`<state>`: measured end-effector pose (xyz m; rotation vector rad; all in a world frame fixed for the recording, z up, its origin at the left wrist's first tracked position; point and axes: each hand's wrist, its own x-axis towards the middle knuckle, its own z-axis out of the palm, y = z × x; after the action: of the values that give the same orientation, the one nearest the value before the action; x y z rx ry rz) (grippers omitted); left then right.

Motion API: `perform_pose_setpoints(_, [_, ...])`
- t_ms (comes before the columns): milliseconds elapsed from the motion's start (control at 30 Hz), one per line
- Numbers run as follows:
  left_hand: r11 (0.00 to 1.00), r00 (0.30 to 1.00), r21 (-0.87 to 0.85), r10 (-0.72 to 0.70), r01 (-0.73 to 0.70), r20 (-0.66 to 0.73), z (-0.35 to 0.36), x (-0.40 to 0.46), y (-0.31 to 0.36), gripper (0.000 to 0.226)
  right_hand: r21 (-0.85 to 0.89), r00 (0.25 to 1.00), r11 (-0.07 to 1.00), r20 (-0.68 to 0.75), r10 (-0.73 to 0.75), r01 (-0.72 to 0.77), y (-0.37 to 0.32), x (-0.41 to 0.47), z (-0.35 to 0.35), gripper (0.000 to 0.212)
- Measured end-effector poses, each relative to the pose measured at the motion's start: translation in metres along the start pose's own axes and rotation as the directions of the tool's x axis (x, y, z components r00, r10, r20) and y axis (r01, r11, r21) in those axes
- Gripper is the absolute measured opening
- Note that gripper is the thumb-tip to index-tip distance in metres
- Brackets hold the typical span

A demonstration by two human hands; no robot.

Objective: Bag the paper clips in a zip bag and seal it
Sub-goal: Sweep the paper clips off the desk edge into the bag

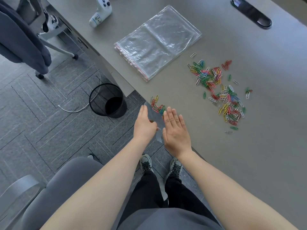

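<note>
I see both arms stretched to the desk [249, 155] edge. My left hand [144, 125] pinches a small zip bag [159, 128] holding some paper clips [157, 107]; my right hand [176, 130] hovers flat, grip slack. Loose clips [219, 90] lie well apart.

Paper clips [219, 92]: multicoloured, scattered loose on desk, right of hands. Small clear zip bag [157, 117] with some clips: between hands.

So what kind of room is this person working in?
Most likely an office: a large grey desk with an oval black cable port, a wheeled grey office chair, grey carpet tiles and a black mesh wastebasket.
</note>
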<state>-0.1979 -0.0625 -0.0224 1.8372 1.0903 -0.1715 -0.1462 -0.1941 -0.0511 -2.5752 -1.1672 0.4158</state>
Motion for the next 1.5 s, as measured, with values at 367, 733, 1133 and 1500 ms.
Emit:
perform_pose_setpoints(367, [1.0,1.0,-0.003,0.016,-0.016,-0.006,0.0,0.003,-0.002,0.082,0.328,0.998,0.943,-0.013,-0.056,0.057,-0.005,0.039,-0.021,0.063])
perform_pose_setpoints(733, [1.0,1.0,-0.023,0.02,-0.021,-0.009,-0.002,0.003,-0.005,0.085,0.15,0.971,0.971,0.12,-0.207,0.189,-0.004,0.082,-0.022,0.064])
perform_pose_setpoints(1133, [1.0,1.0,-0.007,0.022,-0.022,-0.022,-0.005,0.006,-0.007,0.074,0.265,0.944,0.922,0.099,-0.316,0.281,-0.007,0.042,-0.006,0.056])
perform_pose_setpoints(1500, [1.0,0.998,-0.02,0.015,-0.013,0.065,0.008,-0.02,-0.007,0.082,0.512,0.971,0.857,-0.17,0.167,-0.057,0.024,0.015,-0.034,0.067])
